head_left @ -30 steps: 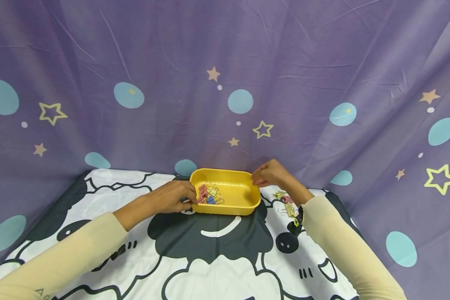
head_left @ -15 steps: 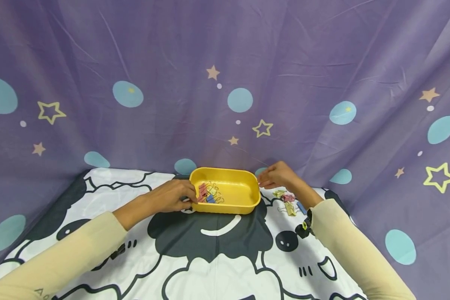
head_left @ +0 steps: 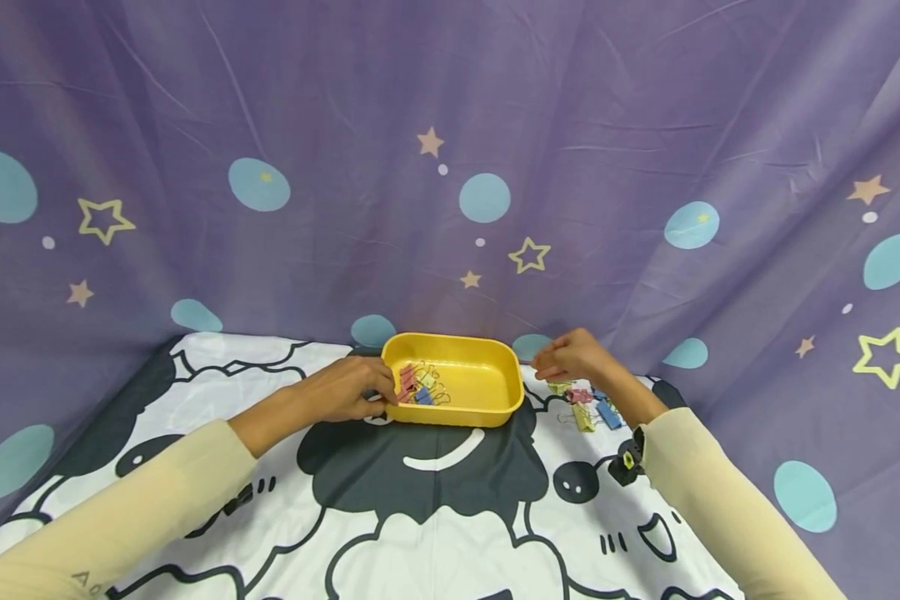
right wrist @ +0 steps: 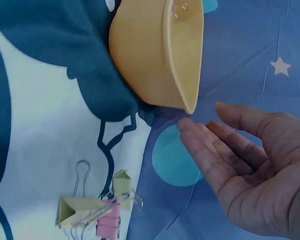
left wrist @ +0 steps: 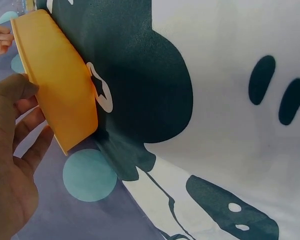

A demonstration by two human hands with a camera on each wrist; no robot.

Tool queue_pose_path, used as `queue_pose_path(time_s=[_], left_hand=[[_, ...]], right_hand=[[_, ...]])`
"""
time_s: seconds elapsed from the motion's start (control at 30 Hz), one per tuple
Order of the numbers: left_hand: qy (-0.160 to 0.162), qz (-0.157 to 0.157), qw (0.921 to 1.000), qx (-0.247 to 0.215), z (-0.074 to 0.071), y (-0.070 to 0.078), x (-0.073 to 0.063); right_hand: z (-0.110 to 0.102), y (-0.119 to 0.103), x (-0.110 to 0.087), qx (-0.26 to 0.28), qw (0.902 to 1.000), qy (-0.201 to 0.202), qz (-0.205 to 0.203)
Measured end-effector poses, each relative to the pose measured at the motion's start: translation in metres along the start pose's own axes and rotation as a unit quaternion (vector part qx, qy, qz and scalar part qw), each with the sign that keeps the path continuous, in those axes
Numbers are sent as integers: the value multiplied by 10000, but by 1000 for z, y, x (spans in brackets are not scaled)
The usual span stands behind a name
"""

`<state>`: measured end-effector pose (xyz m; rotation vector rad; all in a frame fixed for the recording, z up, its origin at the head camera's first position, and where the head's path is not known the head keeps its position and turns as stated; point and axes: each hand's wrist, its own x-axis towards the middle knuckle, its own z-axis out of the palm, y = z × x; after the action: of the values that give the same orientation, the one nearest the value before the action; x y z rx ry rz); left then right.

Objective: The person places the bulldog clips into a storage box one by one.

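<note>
A yellow tray (head_left: 487,390) stands at the back of the cloth, with several pink, yellow and blue binder clips (head_left: 423,395) in its left end. My left hand (head_left: 348,388) pinches the rim at that end. In the left wrist view the thumb lies against the tray's outer wall (left wrist: 65,85) and the fingers pass behind the rim. My right hand (head_left: 573,357) is off the tray's right end, holding nothing. Its fingers (right wrist: 205,150) are loosely extended. Just below it lies a pile of binder clips (head_left: 585,416), with a yellow clip (right wrist: 77,212) and a pink clip (right wrist: 108,220) showing.
A white and dark cartoon-print cloth (head_left: 435,550) covers the table. Behind it hangs a purple curtain (head_left: 345,208) with stars and blue spots, close to the tray's back side.
My right hand has moved from the tray's right rim away to the right. More of the clip pile, including a blue clip, now shows. My left hand and the tray stay nearly still.
</note>
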<state>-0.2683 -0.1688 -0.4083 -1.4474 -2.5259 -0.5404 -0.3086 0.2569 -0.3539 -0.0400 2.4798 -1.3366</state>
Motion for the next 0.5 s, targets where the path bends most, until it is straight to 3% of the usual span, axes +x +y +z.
queue_pose_path(time_s=[0.3,0.5], left_hand=[[7,-15,10000,50,0,2,0],[10,-81,9999,85,0,2,1]], right_hand=[[-13,16,-11,89,9998,105,-108],[-16,25,-13,1,9998,197,45]])
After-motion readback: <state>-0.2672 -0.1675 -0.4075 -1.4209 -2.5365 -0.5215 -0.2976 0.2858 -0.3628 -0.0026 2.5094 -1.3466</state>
